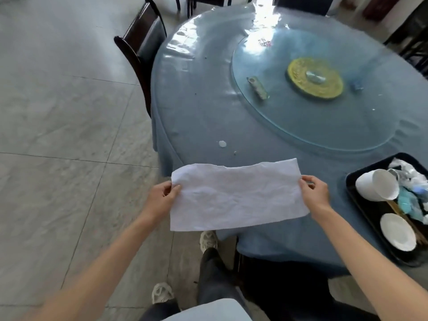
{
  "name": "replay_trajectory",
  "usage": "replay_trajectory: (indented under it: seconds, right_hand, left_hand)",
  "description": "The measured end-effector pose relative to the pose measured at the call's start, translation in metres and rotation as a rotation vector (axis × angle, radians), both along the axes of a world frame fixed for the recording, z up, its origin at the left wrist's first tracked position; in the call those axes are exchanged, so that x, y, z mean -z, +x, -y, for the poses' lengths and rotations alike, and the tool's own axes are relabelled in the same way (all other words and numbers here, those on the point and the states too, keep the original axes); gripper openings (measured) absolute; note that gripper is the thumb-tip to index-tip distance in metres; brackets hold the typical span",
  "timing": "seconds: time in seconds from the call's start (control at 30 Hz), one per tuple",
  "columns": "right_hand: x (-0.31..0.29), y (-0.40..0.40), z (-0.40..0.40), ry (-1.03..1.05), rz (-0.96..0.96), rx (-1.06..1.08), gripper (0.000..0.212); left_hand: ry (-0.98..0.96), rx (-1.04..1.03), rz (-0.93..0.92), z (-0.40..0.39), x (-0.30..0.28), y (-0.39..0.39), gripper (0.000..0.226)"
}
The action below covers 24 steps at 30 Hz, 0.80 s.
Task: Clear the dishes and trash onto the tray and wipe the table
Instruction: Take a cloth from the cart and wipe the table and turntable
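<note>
A white cloth is stretched flat in the air over the near edge of the round blue table. My left hand pinches its left end and my right hand pinches its right end. A black tray sits at the table's right edge with a tipped white cup, a white saucer, chopsticks and crumpled trash in it. A small white spill lies on the tablecloth just beyond the cloth.
A glass turntable with a yellow centre disc fills the middle of the table; a small green box and a blue item rest on it. A dark chair stands at the left, another under the near edge.
</note>
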State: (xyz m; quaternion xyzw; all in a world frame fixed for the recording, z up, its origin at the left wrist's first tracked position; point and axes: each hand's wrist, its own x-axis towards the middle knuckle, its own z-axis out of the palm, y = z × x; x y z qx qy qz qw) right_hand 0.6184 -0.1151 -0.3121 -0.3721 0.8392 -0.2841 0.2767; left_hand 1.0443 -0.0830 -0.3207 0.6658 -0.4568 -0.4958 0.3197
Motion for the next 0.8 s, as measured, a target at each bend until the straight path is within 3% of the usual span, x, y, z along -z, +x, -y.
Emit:
replay_trajectory:
  seconds: [0.13, 0.27, 0.33, 0.4, 0.47, 0.53, 0.6, 0.7, 0.8]
  right_hand:
    - [0.026, -0.042, 0.053, 0.014, -0.001, 0.012, 0.017]
    - [0.068, -0.067, 0.093, 0.097, -0.010, -0.054, 0.022]
    - [0.087, -0.070, 0.103, 0.163, -0.121, -0.125, 0.030]
    - [0.100, -0.062, 0.105, 0.137, -0.312, -0.244, 0.041]
    - [0.109, -0.047, 0.096, -0.001, -0.466, -0.461, 0.048]
    - [0.113, -0.033, 0.083, -0.093, -0.568, -0.710, 0.058]
    - [0.120, -0.025, 0.074, -0.074, -0.577, -0.858, 0.072]
    - [0.129, -0.012, 0.068, -0.004, -0.548, -0.900, 0.086]
    - [0.137, 0.003, 0.063, 0.041, -0.606, -0.924, 0.089]
  left_hand:
    - [0.033, 0.020, -0.003, 0.045, 0.025, -0.043, 0.028]
    - [0.147, -0.100, 0.086, 0.071, 0.061, -0.079, 0.027]
    - [0.222, -0.184, 0.298, 0.074, 0.075, -0.095, 0.014]
    - [0.210, -0.238, 0.550, 0.070, 0.084, -0.115, 0.038]
    - [-0.060, -0.139, 0.671, 0.062, 0.079, -0.143, 0.048]
    - [-0.239, 0.108, 0.725, 0.055, 0.079, -0.178, 0.051]
    - [-0.181, 0.241, 0.730, 0.056, 0.088, -0.209, 0.063]
    - [-0.024, 0.239, 0.788, 0.060, 0.114, -0.233, 0.075]
    - [-0.033, 0.224, 0.930, 0.055, 0.130, -0.236, 0.076]
